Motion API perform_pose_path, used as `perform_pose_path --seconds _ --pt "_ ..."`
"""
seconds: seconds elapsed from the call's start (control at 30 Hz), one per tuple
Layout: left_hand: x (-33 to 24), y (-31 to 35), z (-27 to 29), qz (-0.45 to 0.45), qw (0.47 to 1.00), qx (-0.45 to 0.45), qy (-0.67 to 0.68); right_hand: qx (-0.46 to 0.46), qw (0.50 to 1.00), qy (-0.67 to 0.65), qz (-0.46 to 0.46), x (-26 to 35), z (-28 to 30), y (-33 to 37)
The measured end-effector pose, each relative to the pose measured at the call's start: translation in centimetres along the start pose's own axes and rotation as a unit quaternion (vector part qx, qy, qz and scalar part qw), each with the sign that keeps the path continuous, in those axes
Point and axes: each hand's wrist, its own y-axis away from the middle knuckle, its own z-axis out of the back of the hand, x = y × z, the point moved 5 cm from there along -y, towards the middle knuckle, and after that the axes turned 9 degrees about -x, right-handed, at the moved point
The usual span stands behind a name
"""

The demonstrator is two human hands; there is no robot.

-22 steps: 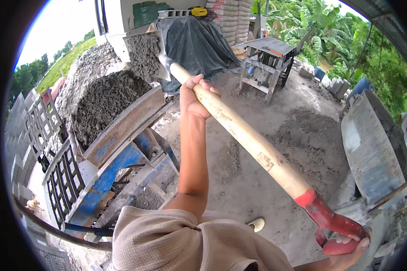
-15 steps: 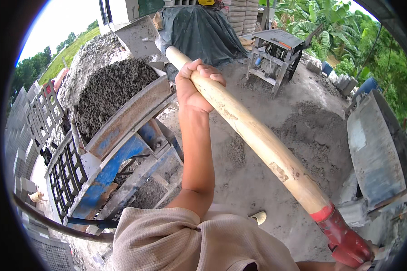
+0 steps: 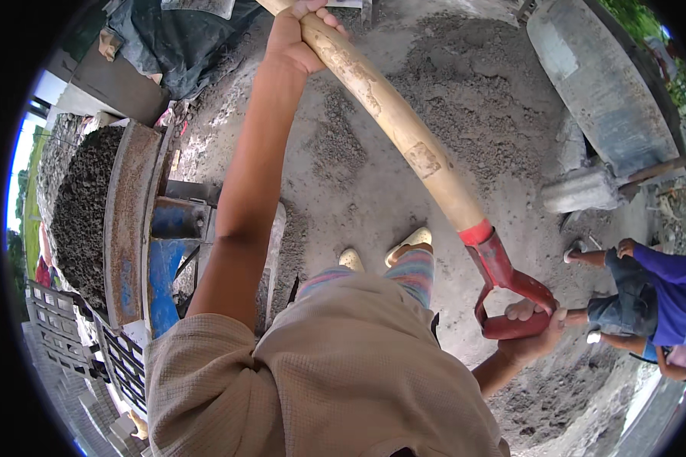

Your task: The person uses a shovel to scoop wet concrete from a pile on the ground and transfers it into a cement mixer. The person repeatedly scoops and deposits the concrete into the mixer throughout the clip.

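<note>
Shovel: long, stiff, likely heavy; our left hand wraps the wooden shaft, right hand the red D-grip.

One label only: small rectangular sticker on the wooden shovel shaft, about midway along, closer to the red grip end. Tan/beige, worn, dirty edges, nearly the same tone as the wood. Print too faded to make out. No packages, signs or screens in view.
</note>
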Motion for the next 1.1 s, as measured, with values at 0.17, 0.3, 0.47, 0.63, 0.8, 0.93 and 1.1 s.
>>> perform_pose_path --seconds 0.17,0.3,0.47,0.63,0.8,0.93,1.1 --pt "17.1 -7.0 11.1 0.178 0.954 -0.224 -0.09 -0.136 0.974 0.094 -0.157 -7.8 5.2 -1.1" --pt "31.6 -5.0 21.4 0.336 0.862 -0.327 -0.195 -0.227 0.93 0.113 -0.265 -10.1 10.4 -1.1" --pt "45.1 1.1 27.0 0.337 0.873 -0.127 -0.329 -0.355 0.856 0.232 -0.296 -8.3 14.2 0.3" --pt "54.6 7.8 30.7 0.554 0.705 -0.426 -0.122 -0.377 0.804 0.352 -0.295 -6.1 15.1 0.1" --pt "54.0 6.0 34.3 0.458 0.789 -0.39 -0.128 -0.419 0.733 0.286 -0.452 -8.6 12.3 0.6" --pt "52.0 0.4 38.8 0.565 0.691 -0.437 -0.111 -0.406 0.776 0.029 -0.482 -14.1 10.1 4.3" --pt "44.4 -16.1 42.5 0.545 0.732 -0.376 -0.162 -0.517 0.714 0.197 -0.429 -24.2 -7.4 -0.6"
